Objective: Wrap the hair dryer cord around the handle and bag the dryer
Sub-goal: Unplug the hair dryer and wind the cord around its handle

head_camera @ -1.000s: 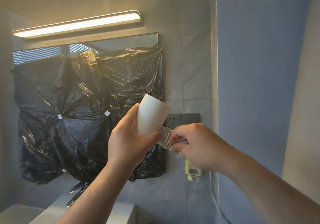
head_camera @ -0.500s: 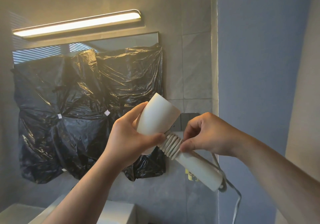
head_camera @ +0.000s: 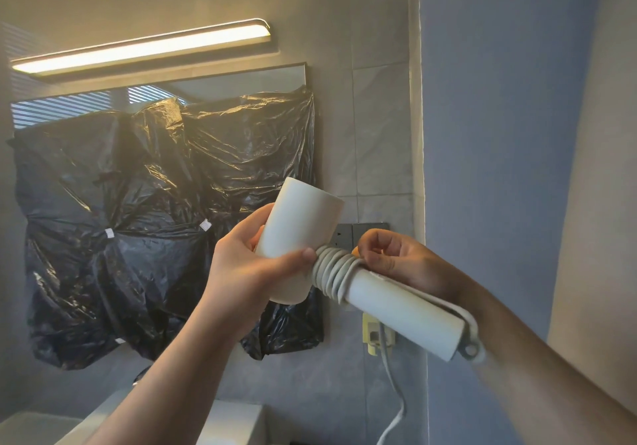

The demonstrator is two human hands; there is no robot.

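The left hand (head_camera: 248, 265) grips the hair dryer (head_camera: 296, 234) by its thick end, held up near the person before the far wall (head_camera: 379, 117), to keep it steady. The right hand (head_camera: 396, 262) pinches the cord (head_camera: 332, 274) with curled fingers (head_camera: 388, 264) against the handle (head_camera: 403, 306), I judge so the coils do not loosen. Bagging is not begun

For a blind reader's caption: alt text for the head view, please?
A person's left hand grips the barrel of a white plastic hair dryer while the right hand pinches its pale grey cord, coiled round the handle, before a mirror covered in black plastic.
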